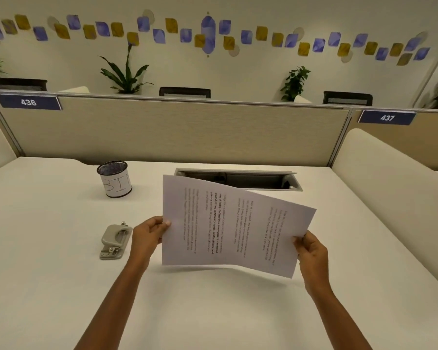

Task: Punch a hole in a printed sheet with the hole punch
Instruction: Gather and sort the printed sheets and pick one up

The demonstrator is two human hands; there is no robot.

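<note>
- I am holding the printed sheet point(228, 228) up off the desk point(48, 286) with both hands, its lines of text running sideways to me.
- My left hand point(147, 236) is pinching the sheet's left edge, thumb on the printed face, fingers curled behind.
- My right hand point(311, 251) is pinching the right edge near the lower corner in the same manner, thumb on top.
- The sheet is sagging slightly through the middle between the two grips and is not touching the desk, as far as I can tell.
- The hole punch point(115, 241) is lying flat on the desk at about nine o'clock from the sheet, just beside my left hand but apart from it. Nothing is touching it.
- A mesh cup point(114, 179) with a paper label is standing at about eleven o'clock from the sheet, well clear of the work.
- An open cable hatch point(238, 179) in the desk is sitting at twelve o'clock, partly hidden by the sheet's top edge.
- Progress, by my judgement: the sheet is in hand, and I am seeing no hole in it.
- Remaining: feeding one edge into the punch's slot, pressing the lever down, and drawing the sheet out.
</note>
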